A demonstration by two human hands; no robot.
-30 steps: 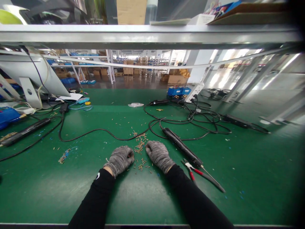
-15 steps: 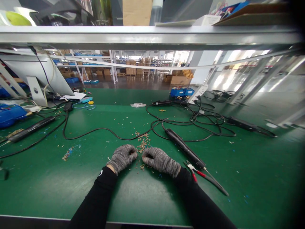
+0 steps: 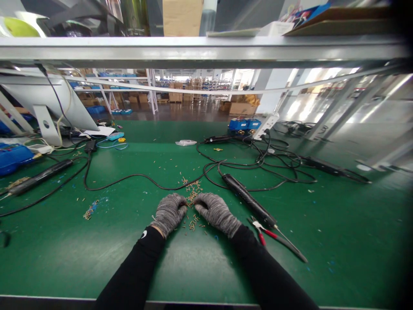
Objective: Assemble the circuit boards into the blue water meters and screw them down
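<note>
Between our grey knit-gloved left grip (image 3: 170, 213) and matching right grip (image 3: 217, 213), copper-coloured screw-like pieces (image 3: 192, 192) litter the green tabletop (image 3: 187, 267). Both curled; we can't tell if holding any. Light touch, low.

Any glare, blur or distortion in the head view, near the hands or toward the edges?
Head view: pale glare on the green tabletop; left hand and right hand reasonably clear, brass-coloured pieces too small for detail; right edge dark and smeared, metal legs stretched-looking there.
</note>
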